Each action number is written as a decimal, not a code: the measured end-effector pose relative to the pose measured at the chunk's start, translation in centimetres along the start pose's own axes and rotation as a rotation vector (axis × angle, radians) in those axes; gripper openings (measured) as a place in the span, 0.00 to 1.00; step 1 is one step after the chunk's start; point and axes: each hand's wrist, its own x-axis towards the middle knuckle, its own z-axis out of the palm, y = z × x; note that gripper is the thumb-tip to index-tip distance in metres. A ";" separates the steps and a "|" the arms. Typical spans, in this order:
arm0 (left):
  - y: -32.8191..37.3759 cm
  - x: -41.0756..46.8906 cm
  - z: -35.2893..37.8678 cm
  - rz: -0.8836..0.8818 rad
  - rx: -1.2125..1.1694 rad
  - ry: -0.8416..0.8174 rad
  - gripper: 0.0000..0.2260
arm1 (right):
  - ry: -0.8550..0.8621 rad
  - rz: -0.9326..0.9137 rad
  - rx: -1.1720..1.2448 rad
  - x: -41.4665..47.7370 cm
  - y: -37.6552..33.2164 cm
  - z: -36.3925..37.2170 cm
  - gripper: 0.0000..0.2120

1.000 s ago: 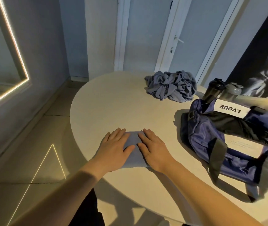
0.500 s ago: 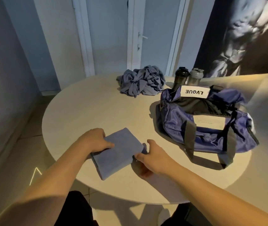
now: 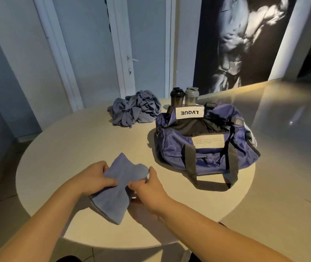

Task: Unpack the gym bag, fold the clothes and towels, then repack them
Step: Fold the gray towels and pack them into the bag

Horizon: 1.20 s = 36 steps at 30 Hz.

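The left hand (image 3: pixel 94 178) and right hand (image 3: pixel 149 188) pinch the folded blue towel (image 3: pixel 111 205) at its middle, lifting it from the round beige table (image 3: pixel 71 140) where it earlier lay flat. The open navy gym bag (image 3: pixel 207 154) stands to the right; crumpled blue clothes (image 3: pixel 135 108) lie beyond, before a white door (image 3: pixel 147 44).

Pale blue-grey walls (image 3: pixel 15 69) and a white-framed door (image 3: pixel 148 44) stand behind a round beige table (image 3: pixel 69 148), a black-and-white torso poster (image 3: pixel 239 44) at upper right.

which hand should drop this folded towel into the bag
Right. The right hand grips the folded towel on the side nearer the open gym bag; the left hand would probably have to cross over.
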 end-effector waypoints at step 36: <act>31.2 17.3 11.8 0.257 -0.141 0.144 0.18 | 0.093 -0.150 -1.830 8.4 -9.2 -37.0 0.32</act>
